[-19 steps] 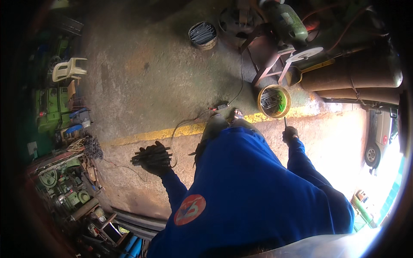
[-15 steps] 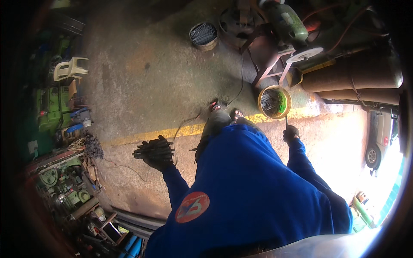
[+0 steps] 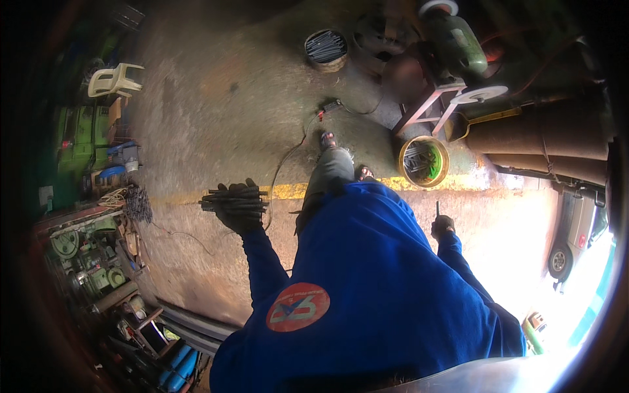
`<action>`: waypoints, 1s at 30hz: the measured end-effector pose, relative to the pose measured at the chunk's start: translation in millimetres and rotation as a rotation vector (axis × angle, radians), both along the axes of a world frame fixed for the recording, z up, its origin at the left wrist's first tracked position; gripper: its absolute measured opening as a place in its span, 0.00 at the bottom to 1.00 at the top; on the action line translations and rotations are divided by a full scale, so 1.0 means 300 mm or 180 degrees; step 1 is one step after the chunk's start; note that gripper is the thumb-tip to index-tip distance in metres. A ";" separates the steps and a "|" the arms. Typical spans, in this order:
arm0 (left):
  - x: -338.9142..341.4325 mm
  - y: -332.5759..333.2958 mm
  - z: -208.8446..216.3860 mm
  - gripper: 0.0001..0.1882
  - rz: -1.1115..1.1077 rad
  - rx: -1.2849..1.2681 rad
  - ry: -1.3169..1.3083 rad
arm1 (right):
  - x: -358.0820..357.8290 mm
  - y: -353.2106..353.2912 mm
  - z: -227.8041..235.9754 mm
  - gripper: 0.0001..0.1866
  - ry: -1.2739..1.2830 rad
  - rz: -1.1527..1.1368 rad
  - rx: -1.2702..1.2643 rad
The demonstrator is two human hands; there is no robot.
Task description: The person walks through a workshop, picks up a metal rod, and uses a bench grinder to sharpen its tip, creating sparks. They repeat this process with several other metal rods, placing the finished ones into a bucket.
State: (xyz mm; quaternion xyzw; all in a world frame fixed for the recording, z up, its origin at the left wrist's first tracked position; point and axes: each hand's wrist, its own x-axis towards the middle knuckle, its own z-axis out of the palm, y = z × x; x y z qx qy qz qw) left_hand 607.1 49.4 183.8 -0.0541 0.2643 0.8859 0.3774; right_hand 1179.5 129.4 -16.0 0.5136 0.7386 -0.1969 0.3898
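Rods [image 3: 226, 198] bundled crosswise in clasped left hand [image 3: 244, 221], single rod [image 3: 438, 209] clamped in right hand [image 3: 443, 226] near round bucket [image 3: 445, 165], hands well apart; best to keep bundle level, grip centred against slipping.

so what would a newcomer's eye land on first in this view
Probably the bright blue top filling the lower middle. Next, the dark rods bundled in the left grip, out to the left by the yellow floor line, with one thin rod in the right grip on the other side. Above that, a yellow-rimmed bucket holds grey rods and something bright green.
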 end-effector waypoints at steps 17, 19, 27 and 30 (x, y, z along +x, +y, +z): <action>-0.364 -0.214 -0.041 0.17 0.0332 0.5171 -0.4969 | -0.241 -0.015 -0.137 0.11 0.1587 -0.3532 -0.0495; -0.415 -0.259 -0.032 0.18 0.0253 0.4338 -0.3539 | -0.319 -0.003 -0.173 0.10 0.1646 -0.3423 -0.0541; -0.634 -0.363 0.034 0.21 0.0867 0.5873 -0.5297 | -0.686 -0.171 -0.098 0.09 0.1752 -0.3392 -0.0590; -0.727 -0.380 -0.024 0.20 0.1361 0.6236 -0.5394 | -0.736 -0.245 -0.100 0.07 0.1112 -0.1533 -0.0440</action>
